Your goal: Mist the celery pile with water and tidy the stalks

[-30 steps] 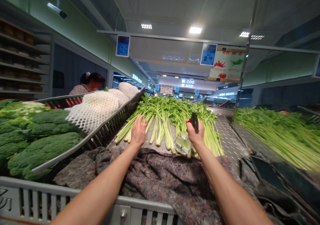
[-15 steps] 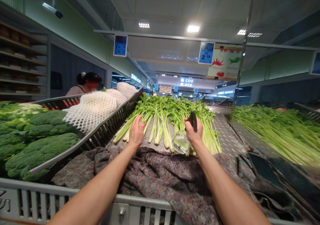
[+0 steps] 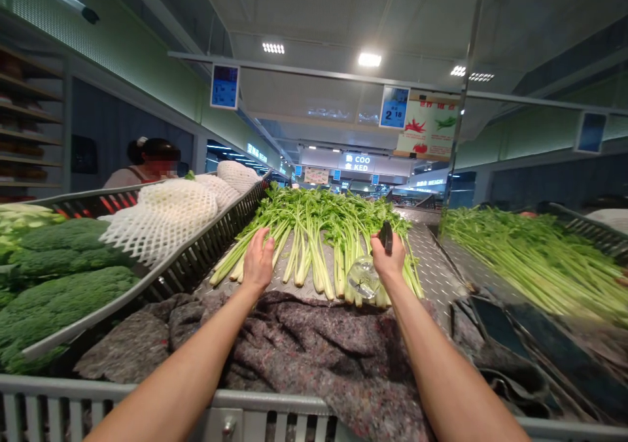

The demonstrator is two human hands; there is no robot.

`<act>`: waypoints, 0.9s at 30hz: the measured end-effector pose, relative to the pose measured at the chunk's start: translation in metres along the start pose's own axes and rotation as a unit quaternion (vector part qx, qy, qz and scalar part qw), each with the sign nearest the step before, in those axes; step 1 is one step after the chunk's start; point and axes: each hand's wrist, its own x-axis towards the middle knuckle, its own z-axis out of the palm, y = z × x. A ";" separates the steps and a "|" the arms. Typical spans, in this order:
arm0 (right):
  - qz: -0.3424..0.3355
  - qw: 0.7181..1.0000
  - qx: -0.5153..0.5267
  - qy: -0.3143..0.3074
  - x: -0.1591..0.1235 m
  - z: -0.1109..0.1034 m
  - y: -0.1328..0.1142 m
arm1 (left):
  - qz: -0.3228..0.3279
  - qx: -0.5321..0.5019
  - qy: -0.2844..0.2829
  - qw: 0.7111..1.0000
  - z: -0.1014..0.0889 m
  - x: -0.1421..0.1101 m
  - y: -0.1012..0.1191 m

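Note:
Bunches of green celery lie fanned out on the sloping metal shelf, leaves at the back and pale cut ends toward me. My right hand is wrapped around the neck of a spray bottle, with its black trigger head up and its clear, rounded body tilted to the left over the celery stalks. On the left, my left hand hovers just above the celery's left side, its fingers apart and slightly bent, holding nothing. Whether its fingertips touch the leaves I cannot tell.
A crumpled grey cloth covers the shelf front behind a grey slotted rail. Broccoli and white foam-netted produce fill the left, past a black slotted divider. A mirror stands right. Another person is beyond.
My view has turned slightly to the right. My right hand has carried the spray bottle a little to the right over the celery. My left hand stays at the celery's left side.

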 end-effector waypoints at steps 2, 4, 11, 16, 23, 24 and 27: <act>-0.003 1.000 0.016 -0.004 -0.002 0.003 0.000 | -0.002 -0.006 0.004 1.000 0.000 0.000 0.000; -0.002 0.999 0.031 -0.011 -0.004 0.004 -0.001 | -0.001 -0.006 0.004 1.000 0.001 0.000 0.000; 0.018 0.998 0.048 -0.028 -0.005 0.008 0.001 | 0.001 0.002 -0.011 1.000 0.002 -0.001 -0.003; 0.026 0.998 0.055 -0.036 0.003 0.003 -0.010 | 0.000 0.015 -0.026 1.000 0.005 -0.001 -0.004; -0.004 1.000 0.021 0.022 0.022 -0.029 0.012 | 0.003 0.013 -0.023 1.000 0.005 0.000 -0.002; 0.002 0.999 0.011 0.030 0.024 -0.033 0.018 | 0.002 0.017 -0.025 1.000 0.005 0.000 -0.002; 0.023 0.998 -0.008 0.049 0.024 -0.041 0.030 | -0.001 0.030 -0.030 0.999 0.003 -0.001 -0.003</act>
